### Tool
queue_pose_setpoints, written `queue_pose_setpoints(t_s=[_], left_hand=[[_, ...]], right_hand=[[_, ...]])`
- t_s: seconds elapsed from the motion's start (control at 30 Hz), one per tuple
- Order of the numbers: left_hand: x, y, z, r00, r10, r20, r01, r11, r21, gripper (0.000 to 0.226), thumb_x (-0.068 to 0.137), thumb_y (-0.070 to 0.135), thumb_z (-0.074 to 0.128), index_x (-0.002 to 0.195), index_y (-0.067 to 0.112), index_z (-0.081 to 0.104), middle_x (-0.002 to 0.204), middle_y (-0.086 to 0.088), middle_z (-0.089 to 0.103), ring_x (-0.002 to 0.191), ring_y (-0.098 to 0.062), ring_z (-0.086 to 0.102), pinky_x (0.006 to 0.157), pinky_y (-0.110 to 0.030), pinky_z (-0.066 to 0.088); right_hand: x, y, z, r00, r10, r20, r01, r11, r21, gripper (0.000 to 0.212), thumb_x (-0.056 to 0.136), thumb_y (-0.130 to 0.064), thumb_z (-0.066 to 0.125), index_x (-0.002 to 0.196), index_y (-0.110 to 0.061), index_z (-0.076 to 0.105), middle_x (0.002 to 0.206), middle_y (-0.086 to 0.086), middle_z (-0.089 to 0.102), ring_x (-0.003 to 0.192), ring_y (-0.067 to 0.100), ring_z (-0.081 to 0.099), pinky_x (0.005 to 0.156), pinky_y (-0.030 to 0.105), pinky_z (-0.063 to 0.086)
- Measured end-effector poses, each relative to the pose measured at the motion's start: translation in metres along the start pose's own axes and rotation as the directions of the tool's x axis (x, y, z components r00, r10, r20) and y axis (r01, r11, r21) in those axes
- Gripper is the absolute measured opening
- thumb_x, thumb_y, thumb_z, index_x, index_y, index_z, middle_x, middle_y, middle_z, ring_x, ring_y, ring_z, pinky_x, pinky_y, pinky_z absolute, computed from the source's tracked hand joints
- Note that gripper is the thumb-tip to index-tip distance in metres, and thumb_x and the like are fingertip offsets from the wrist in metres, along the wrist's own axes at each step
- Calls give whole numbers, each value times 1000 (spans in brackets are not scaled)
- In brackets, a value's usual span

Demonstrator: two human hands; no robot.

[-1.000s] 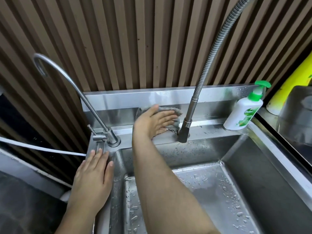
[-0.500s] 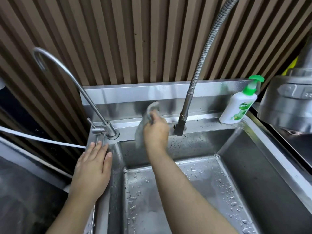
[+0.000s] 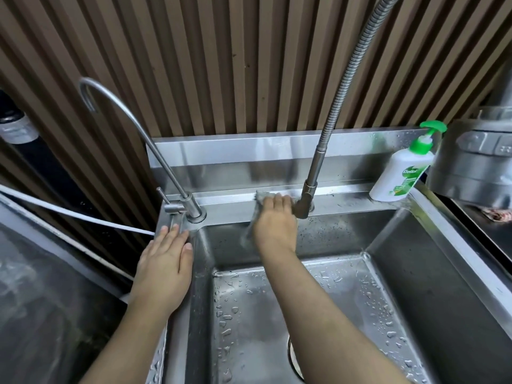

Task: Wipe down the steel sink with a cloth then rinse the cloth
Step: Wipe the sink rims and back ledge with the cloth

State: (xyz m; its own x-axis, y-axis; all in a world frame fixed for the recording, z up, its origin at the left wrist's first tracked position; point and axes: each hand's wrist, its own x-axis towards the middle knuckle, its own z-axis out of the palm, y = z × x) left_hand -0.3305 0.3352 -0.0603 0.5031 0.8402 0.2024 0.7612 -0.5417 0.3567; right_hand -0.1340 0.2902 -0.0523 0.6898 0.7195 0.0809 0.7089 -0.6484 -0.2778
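Nearest, the deep rectangular stainless-steel sink (image 3: 415, 286), floor beaded with water drops. On its left rim, the left hand (image 3: 166, 261), laid flat with fingers straight and together, holding nothing, seemingly bracing. Farther in, the right hand (image 3: 275, 225), reaching across the basin to the back ledge, fingers (image 3: 274, 200) bent down over a small, thin grey cloth (image 3: 260, 195) and pinning it to the steel; thumb hidden. Cloth partly on the ledge, partly trailing down the rear wall of the basin beside the hand, close to the base of the dark steel tap with the coiled spring hose (image 3: 307, 195). Looks light, soft, limp and probably damp: drapes rather than holds shape, likely to slide easily on wet steel and to bunch against the tap base. Best gripped as a gathered wad under the fingers, not by a corner, with firm downward pressure. Left of it, a slim gooseneck steel tap (image 3: 194, 210); at the far right of the ledge, a white pump bottle with a green top (image 3: 399, 176); behind, a brown slatted wall (image 3: 221, 65).
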Motion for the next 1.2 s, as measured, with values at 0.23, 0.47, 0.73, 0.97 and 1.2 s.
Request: queue_pose_setpoints(t_s=[0.23, 0.47, 0.73, 0.97, 1.2], left_hand=[[1, -4, 3, 1000, 9, 5, -9, 1000, 19, 78, 83, 50, 7, 132, 9, 51, 145, -8, 42, 140, -21, 27, 115, -37, 18], [3, -1, 1, 1000, 7, 10, -7, 1000, 2, 70, 86, 46, 14, 132, 10, 52, 146, -7, 41, 140, -20, 26, 115, -35, 16], [-47, -7, -36, 1000, -12, 28, 16, 990, -140, 72, 85, 53, 12, 138, 15, 43, 149, 5, 29, 141, -11, 15, 114, -26, 6], [-124, -3, -42, 998, 26, 60, -15, 985, -173, 63, 90, 46, 20, 137, 11, 45, 146, 1, 33, 141, -14, 20, 113, -20, 8], [-140, -2, -35, 999, 14, 41, -6, 982, -190, 73, 93, 56, 10, 135, 10, 48, 149, -3, 32, 141, -13, 17, 114, -15, 5]], right_hand=[[-14, -50, 15, 949, -255, 186, 235, 964, 126, 56, 101, -42, 17, 150, -18, 1, 158, 4, -7, 145, 23, -13, 117, 45, -6], [-5, 8, 7, 998, 59, 26, -61, 997, 56, 52, 102, -31, 23, 150, -13, 11, 159, 10, 8, 146, 25, -1, 116, 41, 8], [-10, -34, 1, 893, -412, 181, 353, 891, 285, 43, 103, -26, 30, 145, -23, 32, 158, -1, 14, 146, 20, 5, 117, 37, 3], [-21, -61, -31, 902, -425, -80, 408, 774, 485, 31, 101, -26, 35, 110, -6, 57, 104, 15, 52, 99, 30, 48, 83, 35, 37], [-56, -80, -4, 529, -842, 107, 661, 487, 570, 36, 93, -37, 50, 118, -16, 65, 115, 7, 62, 113, 25, 52, 101, 39, 37]])
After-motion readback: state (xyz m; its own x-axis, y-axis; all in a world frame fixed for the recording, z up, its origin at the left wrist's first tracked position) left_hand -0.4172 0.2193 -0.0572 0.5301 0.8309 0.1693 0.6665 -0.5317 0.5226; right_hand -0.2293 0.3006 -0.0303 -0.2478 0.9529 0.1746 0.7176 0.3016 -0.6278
